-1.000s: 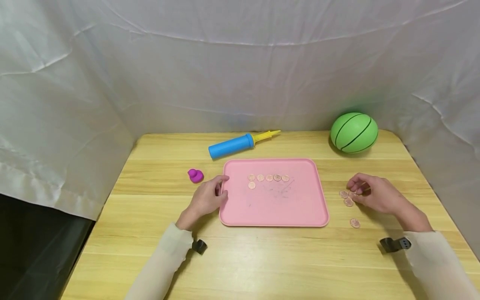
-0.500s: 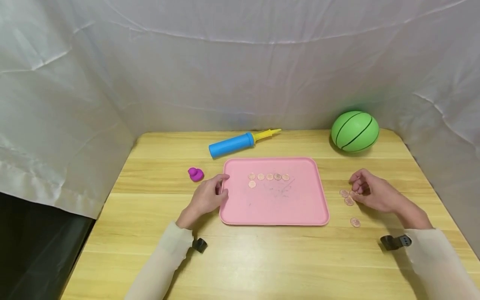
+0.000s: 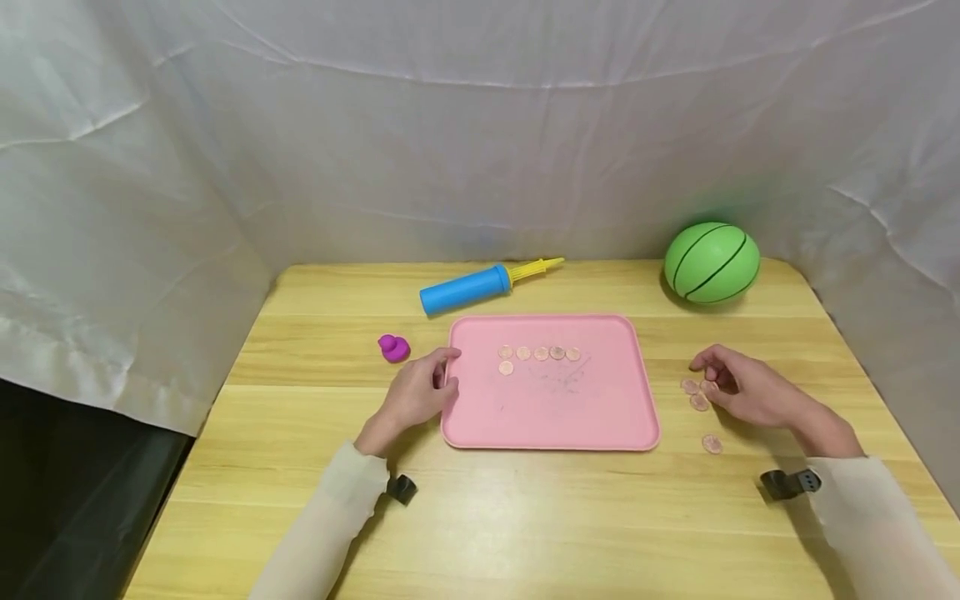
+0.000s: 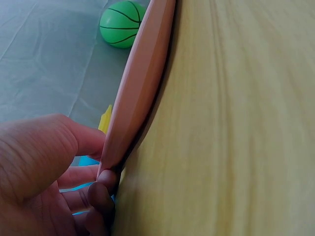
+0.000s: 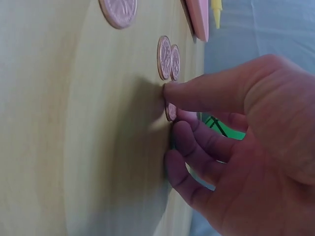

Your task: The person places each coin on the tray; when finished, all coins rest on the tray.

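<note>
My left hand [image 3: 415, 392] grips the left rim of a pink tray [image 3: 555, 425], thumb over the edge and fingers against its outer side in the left wrist view. On the tray several copper coins [image 3: 522, 353] form a row, with one more below its left end. To the tray's right, my right hand [image 3: 761, 392] is low over the table, thumb and index finger pinching a coin [image 5: 171, 112] at its edges; the thumb hides part of it. Two other coins [image 5: 165, 58] lie right beside that one. Another coin [image 3: 712, 444] lies nearer me.
A blue hand pump [image 3: 465, 290] with a yellow nozzle lies behind the tray on the wooden table [image 3: 525, 525]. Left of the tray sits a small purple rubber duck [image 3: 394, 348]. A green ball [image 3: 712, 262] stands at the back right. Pale curtains [image 3: 480, 167] enclose the table.
My right index finger lifts slightly, then comes down toward the coin by the thumb. The left hand and the tray stay in place.
</note>
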Action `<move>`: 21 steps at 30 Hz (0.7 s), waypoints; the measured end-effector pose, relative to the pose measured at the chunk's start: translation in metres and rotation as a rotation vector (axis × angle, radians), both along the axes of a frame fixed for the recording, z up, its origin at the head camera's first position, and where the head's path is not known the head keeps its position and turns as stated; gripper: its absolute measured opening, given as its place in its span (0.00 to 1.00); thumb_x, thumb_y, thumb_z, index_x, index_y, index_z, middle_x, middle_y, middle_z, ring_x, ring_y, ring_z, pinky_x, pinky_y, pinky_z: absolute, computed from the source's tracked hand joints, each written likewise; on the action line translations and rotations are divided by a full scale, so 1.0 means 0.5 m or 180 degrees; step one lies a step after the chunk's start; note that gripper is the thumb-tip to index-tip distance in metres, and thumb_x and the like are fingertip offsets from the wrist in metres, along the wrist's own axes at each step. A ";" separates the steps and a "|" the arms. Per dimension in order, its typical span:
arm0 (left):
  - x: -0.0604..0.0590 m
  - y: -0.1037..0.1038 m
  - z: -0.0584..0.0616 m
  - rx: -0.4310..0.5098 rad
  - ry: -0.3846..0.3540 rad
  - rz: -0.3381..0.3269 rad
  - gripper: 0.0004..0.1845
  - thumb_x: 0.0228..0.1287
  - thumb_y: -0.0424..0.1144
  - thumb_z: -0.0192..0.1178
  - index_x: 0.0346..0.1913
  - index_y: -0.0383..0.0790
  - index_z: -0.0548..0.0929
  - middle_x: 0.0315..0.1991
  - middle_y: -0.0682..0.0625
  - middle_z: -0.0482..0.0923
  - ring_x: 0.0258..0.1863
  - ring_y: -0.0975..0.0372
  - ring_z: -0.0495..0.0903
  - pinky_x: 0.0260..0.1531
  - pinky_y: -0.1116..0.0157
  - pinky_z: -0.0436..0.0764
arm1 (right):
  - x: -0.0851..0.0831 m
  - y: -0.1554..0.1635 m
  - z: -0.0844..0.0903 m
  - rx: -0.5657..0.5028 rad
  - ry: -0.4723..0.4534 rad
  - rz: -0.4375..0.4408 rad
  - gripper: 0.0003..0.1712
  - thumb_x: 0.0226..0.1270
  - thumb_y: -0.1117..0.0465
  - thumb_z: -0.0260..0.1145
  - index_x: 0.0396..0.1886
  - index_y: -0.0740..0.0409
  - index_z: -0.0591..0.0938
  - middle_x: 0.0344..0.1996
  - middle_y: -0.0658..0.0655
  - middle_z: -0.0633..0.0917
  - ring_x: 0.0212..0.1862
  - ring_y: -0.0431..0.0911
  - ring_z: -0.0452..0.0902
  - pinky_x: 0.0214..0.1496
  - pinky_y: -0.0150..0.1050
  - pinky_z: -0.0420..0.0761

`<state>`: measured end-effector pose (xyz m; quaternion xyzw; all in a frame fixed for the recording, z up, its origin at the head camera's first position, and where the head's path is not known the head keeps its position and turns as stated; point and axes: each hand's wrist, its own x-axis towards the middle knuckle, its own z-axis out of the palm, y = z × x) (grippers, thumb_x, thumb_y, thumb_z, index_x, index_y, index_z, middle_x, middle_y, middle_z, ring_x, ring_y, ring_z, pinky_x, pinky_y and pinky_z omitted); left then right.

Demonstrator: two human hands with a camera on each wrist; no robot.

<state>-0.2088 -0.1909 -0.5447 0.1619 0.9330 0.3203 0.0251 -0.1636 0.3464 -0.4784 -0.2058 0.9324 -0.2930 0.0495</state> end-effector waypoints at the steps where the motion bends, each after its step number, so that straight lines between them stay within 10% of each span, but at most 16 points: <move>1: 0.000 0.000 0.000 0.0003 -0.0004 0.0006 0.26 0.72 0.42 0.67 0.72 0.47 0.82 0.25 0.57 0.75 0.24 0.65 0.72 0.24 0.70 0.67 | 0.000 -0.001 -0.001 0.0009 0.0033 0.0014 0.19 0.65 0.79 0.71 0.54 0.69 0.80 0.36 0.54 0.78 0.37 0.34 0.69 0.36 0.30 0.74; 21: 0.000 -0.002 -0.004 0.0062 -0.0003 0.0003 0.27 0.72 0.42 0.67 0.72 0.47 0.82 0.26 0.57 0.76 0.25 0.65 0.73 0.24 0.70 0.68 | 0.012 -0.024 0.031 -0.0407 -0.0510 -0.0290 0.14 0.77 0.67 0.70 0.58 0.64 0.86 0.41 0.57 0.90 0.39 0.37 0.84 0.37 0.34 0.86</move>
